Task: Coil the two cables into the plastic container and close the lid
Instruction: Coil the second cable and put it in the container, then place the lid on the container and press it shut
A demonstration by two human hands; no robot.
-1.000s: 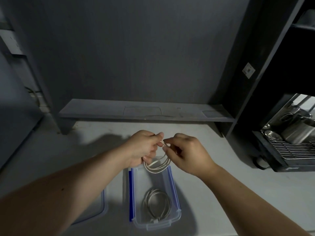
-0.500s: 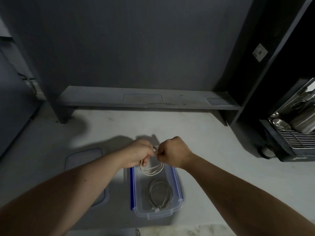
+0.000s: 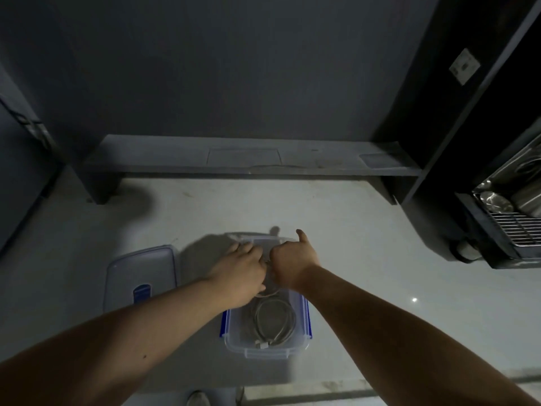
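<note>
Both hands are down in the far half of the plastic container [image 3: 265, 345], which sits near the front edge of the tabletop [image 3: 366, 259], about midway along it. The left hand [image 3: 238, 272] is curled with its fingers bent down over the second cable [image 3: 267, 292], of which only a pale loop shows under the palm. The right hand [image 3: 292, 260] is clenched beside it with the thumb stuck up; whether it is pinching the cable itself cannot be told, since the knuckles hide the contact.

The first cable [image 3: 273, 320] lies in the near half of the box as a loose round coil, its pale plug end resting by the near wall.

The likely trouble is spring-back: a thin, smooth, rubbery cord wound into rings tends to open out once let go, and a loop could ride up over the rim. A strand caught on the rim would keep the lid [image 3: 140, 276] from seating. The new coil may also snag or lift the first one.

The container is clear, thin-walled, rectangular with rounded corners and blue clips along its long sides. The lid lies flat just beside it towards the left edge, translucent with a blue tab. The tabletop is pale, smooth and slightly glossy
</note>
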